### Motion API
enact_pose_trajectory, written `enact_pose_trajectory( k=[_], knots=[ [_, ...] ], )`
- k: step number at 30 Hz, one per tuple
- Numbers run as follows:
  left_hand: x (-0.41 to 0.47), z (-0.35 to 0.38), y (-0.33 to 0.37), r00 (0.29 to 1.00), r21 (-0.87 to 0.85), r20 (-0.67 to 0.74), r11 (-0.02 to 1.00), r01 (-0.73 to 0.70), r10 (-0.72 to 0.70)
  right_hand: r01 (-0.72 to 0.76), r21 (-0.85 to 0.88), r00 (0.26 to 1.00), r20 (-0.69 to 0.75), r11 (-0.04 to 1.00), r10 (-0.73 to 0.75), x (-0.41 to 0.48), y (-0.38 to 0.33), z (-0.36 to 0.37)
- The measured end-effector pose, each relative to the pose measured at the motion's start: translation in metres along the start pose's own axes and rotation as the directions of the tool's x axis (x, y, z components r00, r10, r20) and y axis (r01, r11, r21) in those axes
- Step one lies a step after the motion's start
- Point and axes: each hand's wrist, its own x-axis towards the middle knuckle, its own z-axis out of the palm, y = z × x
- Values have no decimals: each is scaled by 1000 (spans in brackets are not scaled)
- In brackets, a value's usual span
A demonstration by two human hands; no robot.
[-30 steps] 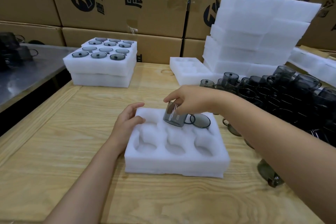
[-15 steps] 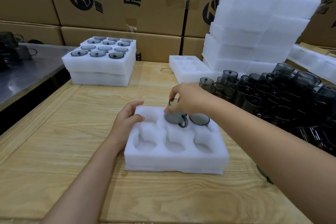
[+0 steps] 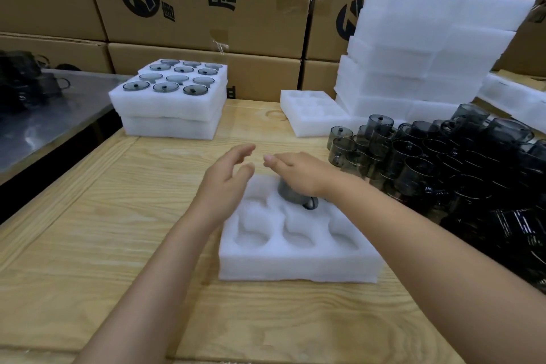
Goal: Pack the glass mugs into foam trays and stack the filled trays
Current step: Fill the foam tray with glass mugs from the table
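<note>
Trays filled with dark mugs stand stacked at the far left of the wooden surface. Nearer, the left hand hovers open, fingers straight, above the far-left corner of the foam tray being loaded. A grey glass mug sits in that tray's back-row middle pocket, handle toward the near side. The right hand lies flat and open across the top of it. An even, straight-down press with the palm should seat the mug squarely, and the handle probably needs lining up with the pocket's cut-out first. Loose mugs crowd the right side, below a stack of empty foam trays. The right wrist hides the back-right pocket, so its contents cannot be told. The mug's top is covered as well.
</note>
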Motion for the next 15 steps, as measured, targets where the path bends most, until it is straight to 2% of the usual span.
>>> enact_pose_trajectory(
  k=[2, 4, 7, 9, 12, 15],
  knots=[
    [3, 13, 12, 992, 119, 106, 990, -74, 62, 40, -102, 999, 38, 994, -36, 2, 4, 1],
    [6, 29, 17, 981, 229, 187, 968, -101, 58, 51, -190, 997, 58, 980, -41, 5, 2, 4],
    [6, 40, 20, 981, 143, 193, 988, -60, 32, 53, -183, 998, 51, 982, -45, 9, 8, 12],
    [5, 43, 16, 975, 184, 217, 979, -89, 48, 108, -250, 993, 63, 962, -95, 9, 16, 17],
    [2, 46, 7, 944, 490, 326, 844, -219, 55, 175, -512, 979, 180, 841, -95, 10, 24, 26],
    [1, 48, 3, 939, 570, 344, 790, -224, 17, 171, -605, 980, 184, 778, -72, 11, 26, 30]
  ],
)
